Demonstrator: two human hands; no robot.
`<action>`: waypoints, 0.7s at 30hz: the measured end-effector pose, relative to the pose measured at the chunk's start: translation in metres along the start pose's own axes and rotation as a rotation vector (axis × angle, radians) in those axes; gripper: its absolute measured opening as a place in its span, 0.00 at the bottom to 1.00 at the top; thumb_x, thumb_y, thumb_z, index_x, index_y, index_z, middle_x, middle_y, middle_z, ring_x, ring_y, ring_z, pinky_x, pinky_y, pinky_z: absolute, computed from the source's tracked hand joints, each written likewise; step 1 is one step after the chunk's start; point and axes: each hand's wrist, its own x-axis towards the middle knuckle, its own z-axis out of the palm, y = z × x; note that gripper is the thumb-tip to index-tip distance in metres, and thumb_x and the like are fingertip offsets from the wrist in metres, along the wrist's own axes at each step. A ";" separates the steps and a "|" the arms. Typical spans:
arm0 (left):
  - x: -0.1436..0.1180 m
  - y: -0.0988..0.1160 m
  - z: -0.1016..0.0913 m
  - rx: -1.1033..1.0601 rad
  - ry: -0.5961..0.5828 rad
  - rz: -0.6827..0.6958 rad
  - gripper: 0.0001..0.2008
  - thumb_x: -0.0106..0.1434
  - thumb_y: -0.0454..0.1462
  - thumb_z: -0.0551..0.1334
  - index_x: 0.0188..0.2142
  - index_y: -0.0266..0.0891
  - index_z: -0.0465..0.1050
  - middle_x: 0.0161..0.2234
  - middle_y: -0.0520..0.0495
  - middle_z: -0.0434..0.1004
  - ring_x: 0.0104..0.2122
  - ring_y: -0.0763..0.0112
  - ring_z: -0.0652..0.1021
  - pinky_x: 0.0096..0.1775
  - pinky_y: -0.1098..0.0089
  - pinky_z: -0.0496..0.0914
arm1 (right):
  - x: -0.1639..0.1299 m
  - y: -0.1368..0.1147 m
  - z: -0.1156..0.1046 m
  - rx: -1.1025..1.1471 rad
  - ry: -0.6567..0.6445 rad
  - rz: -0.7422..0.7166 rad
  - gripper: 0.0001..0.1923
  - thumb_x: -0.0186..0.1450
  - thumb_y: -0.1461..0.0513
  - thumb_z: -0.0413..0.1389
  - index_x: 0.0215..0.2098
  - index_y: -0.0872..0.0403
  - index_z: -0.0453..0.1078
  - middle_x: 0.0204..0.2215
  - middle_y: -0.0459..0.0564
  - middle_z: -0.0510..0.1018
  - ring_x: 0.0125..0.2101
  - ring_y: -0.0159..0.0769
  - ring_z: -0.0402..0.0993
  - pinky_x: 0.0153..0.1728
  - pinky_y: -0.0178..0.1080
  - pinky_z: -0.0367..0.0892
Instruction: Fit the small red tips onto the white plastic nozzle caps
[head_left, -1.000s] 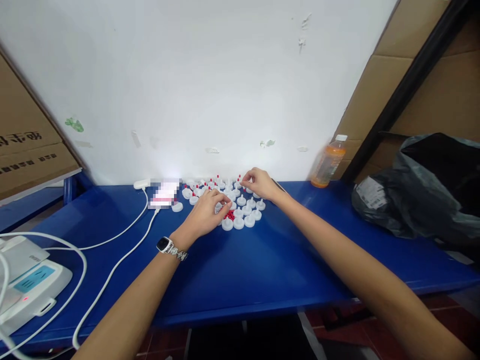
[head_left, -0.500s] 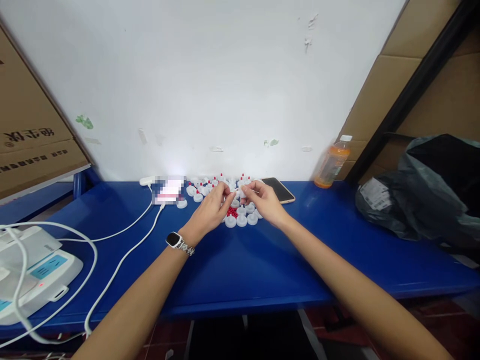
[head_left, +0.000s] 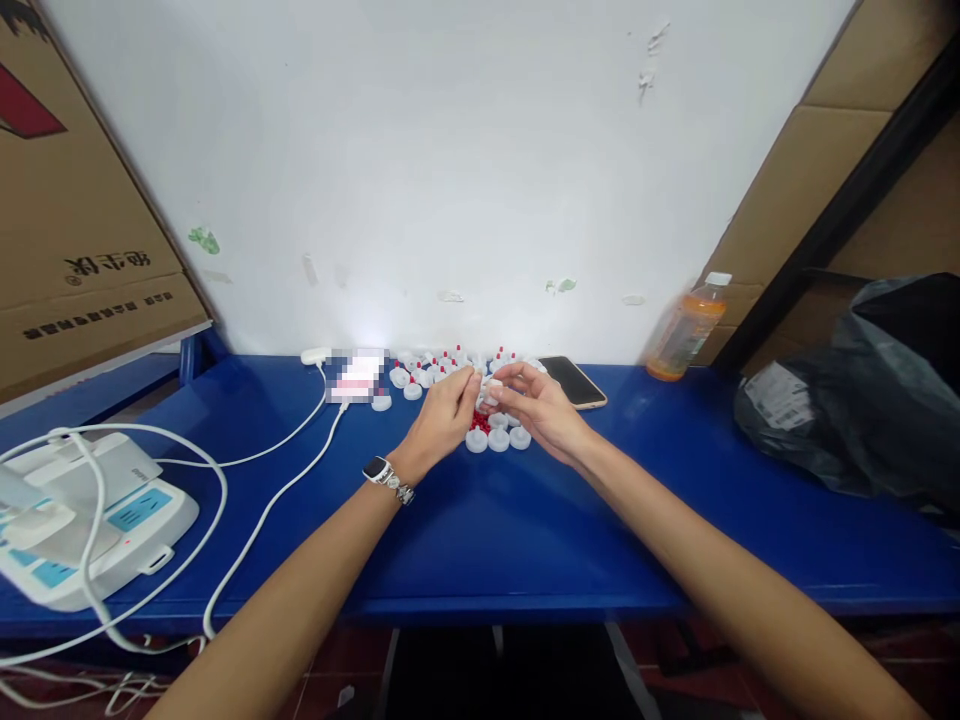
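Pinching: right hand [head_left: 546, 408] has a white cap [head_left: 493, 393] between thumb and fingers, a narrow grip, near the middle of the cluster.
Left hand [head_left: 444, 408]: thumb and fingers drawn close together, just beside that cap; whether they hold a small piece, I cannot tell.
Left wrist: a watch [head_left: 377, 468] with a metal band.
Other caps: many white caps [head_left: 498, 441] sit on the blue table [head_left: 525, 560], beyond the hands and in front of them; several toward the wall carry red tips [head_left: 412, 380].
Red heap: small red pieces [head_left: 481, 424] lie just behind the front caps.
Beside the cluster: a dark phone [head_left: 571, 382] on the right, a lit screen [head_left: 360, 376] on the left.
Farther right: an orange drink bottle [head_left: 686, 332] near the wall.
Far left: a white power strip [head_left: 161, 535] with cables.
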 end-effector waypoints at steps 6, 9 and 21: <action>0.007 -0.005 0.014 -0.425 0.023 -0.263 0.22 0.70 0.53 0.50 0.26 0.40 0.58 0.22 0.55 0.53 0.23 0.75 0.58 0.27 0.71 0.55 | -0.006 -0.007 -0.002 -0.697 0.012 -0.526 0.12 0.68 0.59 0.57 0.50 0.50 0.72 0.47 0.54 0.72 0.45 0.40 0.73 0.49 0.46 0.72; 0.008 -0.004 0.013 -0.528 -0.007 -0.356 0.21 0.68 0.51 0.53 0.24 0.40 0.55 0.21 0.57 0.50 0.21 0.76 0.55 0.25 0.72 0.52 | -0.007 -0.007 -0.005 -0.835 -0.024 -0.633 0.14 0.69 0.63 0.54 0.53 0.50 0.70 0.47 0.54 0.71 0.46 0.40 0.72 0.50 0.46 0.71; 0.007 0.009 0.009 -0.881 -0.045 -0.560 0.13 0.61 0.39 0.57 0.24 0.40 0.55 0.22 0.58 0.48 0.19 0.81 0.53 0.23 0.75 0.51 | -0.008 -0.001 -0.007 -1.025 -0.042 -0.837 0.13 0.67 0.68 0.53 0.48 0.49 0.71 0.47 0.55 0.67 0.48 0.40 0.71 0.48 0.46 0.73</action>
